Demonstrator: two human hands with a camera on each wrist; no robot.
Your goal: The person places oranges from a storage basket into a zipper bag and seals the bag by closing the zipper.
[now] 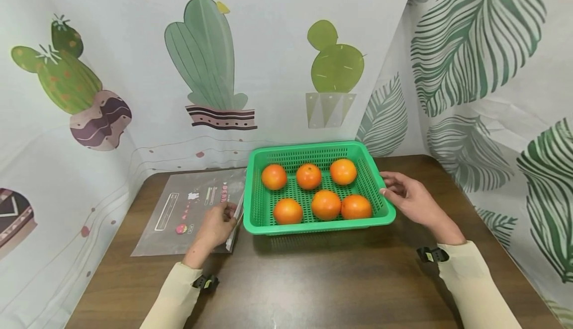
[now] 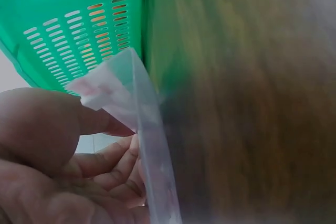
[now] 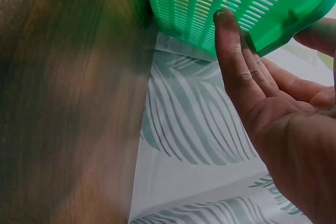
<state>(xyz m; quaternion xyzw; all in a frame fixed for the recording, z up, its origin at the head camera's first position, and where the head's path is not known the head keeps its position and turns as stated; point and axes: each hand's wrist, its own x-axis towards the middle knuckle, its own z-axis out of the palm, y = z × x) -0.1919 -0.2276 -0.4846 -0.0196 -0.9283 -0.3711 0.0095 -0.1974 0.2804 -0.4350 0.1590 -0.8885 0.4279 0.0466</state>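
A green plastic basket with slotted walls stands near the table's back edge, and several oranges lie in it. On its right side, my right hand grips the rim. The right wrist view shows the fingers against the outer wall and the thumb over the rim. To the left of the basket, a translucent printed plastic bag lies flat. My left hand pinches the bag's right edge between thumb and fingers. That edge stands lifted beside the basket wall in the left wrist view.
The brown wooden table extends in front of the basket. A white cloth printed with cacti and leaves hangs behind and along the sides. Each wrist wears a dark strap, the left one and the right one.
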